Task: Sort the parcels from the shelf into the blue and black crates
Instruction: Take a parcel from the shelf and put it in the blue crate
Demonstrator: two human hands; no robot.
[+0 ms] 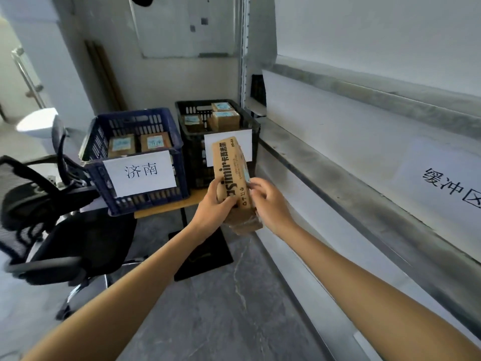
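I hold a brown cardboard parcel (231,175) up on end in the air between me and the black crate (194,152), clear of the shelf (338,157) on my right. My left hand (216,204) has its fingers curled round the lower left edge. My right hand (265,201) pinches the right edge with its fingertips, by a pale label.

As I judge it, the step is choosing the crate. I should turn the label toward me and read it, then match it to the crate signs. The blue crate (96,142) carries a white sign (140,171) that I can read. The black crate's sign (244,142) is half hidden behind my parcel, so I ought to lower the parcel or shift it aside first. Then I should lay it flat beside the boxes already inside, not drop it on edge.

Both crates stand side by side on a small wooden counter (166,208) against the wall, each holding a few labelled boxes. A black mesh office chair (52,217) sits to my left on the grey marbled floor (221,308). The shelf front bears a printed paper sheet (447,183).
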